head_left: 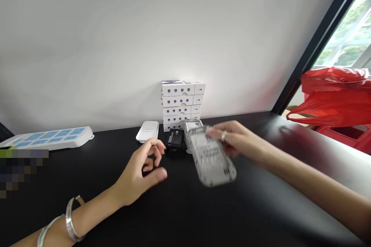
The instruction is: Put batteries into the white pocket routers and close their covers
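My right hand (239,139) is gripping a flat, rounded, grey-white rectangular device (213,162) by its upper edge. The device is too blurred for me to read, and the thumb is out of my sight, so I am judging the hold from the fingers alone. The device is sitting over the black worktop (87,170), though I cannot tell whether it is touching the surface.

My left hand (142,171) is hovering open and empty, its fingers half curled, just in front of a black rectangular power bank marked 3000mAh (174,139). Beside that, a small white-and-grey device (193,125) is resting against a stack of small white cartons (183,104), and a rounded white plastic case (147,131) is lying to the left.

I am judging the edge hold as the main risk: if the fingers are carrying the device's weight alone, it could slip and land on the black power bank. The loose carton stack is also at risk, because a knock from the device or my left knuckles could topple it.
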`<state>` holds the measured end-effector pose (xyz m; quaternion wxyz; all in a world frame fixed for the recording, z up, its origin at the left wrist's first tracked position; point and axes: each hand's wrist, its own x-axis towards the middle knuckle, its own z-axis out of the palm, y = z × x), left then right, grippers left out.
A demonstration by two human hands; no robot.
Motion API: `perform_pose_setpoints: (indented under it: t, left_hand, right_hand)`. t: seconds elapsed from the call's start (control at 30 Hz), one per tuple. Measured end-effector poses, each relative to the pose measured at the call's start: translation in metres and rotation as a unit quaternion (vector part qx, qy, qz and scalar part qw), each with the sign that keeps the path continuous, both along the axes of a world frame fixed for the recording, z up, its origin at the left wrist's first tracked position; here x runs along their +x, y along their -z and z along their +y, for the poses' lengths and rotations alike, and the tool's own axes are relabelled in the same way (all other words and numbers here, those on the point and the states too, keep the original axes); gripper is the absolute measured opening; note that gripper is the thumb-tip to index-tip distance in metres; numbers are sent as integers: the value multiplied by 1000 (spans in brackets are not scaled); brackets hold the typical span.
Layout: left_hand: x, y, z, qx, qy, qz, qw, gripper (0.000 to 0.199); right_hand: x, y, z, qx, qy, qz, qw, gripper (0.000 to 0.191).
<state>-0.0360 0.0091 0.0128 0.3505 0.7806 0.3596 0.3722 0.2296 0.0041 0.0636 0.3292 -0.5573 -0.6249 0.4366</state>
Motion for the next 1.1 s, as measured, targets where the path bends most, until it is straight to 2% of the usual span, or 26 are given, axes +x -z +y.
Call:
perform_pose_setpoints:
  t: [0.07, 0.13, 0.2, 0.27, 0.3, 0.37, 0.43, 0.5, 0.57, 0.63, 0.77, 0.87, 1.0, 1.1]
  left_hand:
    - [0, -2, -5, 78, 60, 42, 994, 83]
    - [0, -3, -9, 123, 123, 102, 979, 106]
    - [1, -4, -11, 135, 163, 163, 964, 114]
    - [2, -4, -12, 130, 170, 205, 955, 115]
    - [2, -4, -12, 124, 169, 219, 953, 112]
    - [2, -4, -12, 120, 168, 231, 951, 106]
    - [2, -4, -12, 120, 170, 239, 949, 101]
    - [2, -3, -14, 115, 166, 249, 947, 104]
    - [4, -2, -17, 105, 146, 257, 949, 110]
    - [7, 0, -22, 98, 120, 263, 952, 116]
    - [11, 1, -27, 97, 111, 270, 952, 111]
    - [12, 0, -26, 97, 115, 266, 952, 106]
    - [10, 0, -25, 80, 120, 255, 956, 107]
    - [9, 1, -25, 63, 119, 236, 962, 107]
  right_hand:
    - [-15, 10, -25, -52, -53, -6, 997, 33]
    - [-27, 25, -43, -75, -89, -9, 993, 30]
    - [-34, 40, -51, -93, -112, -19, 989, 33]
    - [-36, 47, -51, -81, -121, -67, 987, 38]
    - [-36, 45, -48, -44, -115, -111, 986, 38]
    - [-37, 33, -39, 89, -95, -221, 967, 36]
    - [-39, 14, -22, 245, -81, -319, 912, 30]
    - [-42, -5, 1, 343, -100, -381, 853, 33]
    - [-46, -15, 28, 351, -157, -414, 825, 49]
    - [-50, -15, 52, 310, -203, -447, 814, 65]
    - [-56, -3, 75, 235, -220, -465, 825, 78]
    - [-59, -1, 74, 248, -214, -461, 825, 76]
    - [-56, -9, 57, 362, -197, -446, 795, 62]
    - [-50, -16, 31, 387, -175, -400, 812, 59]
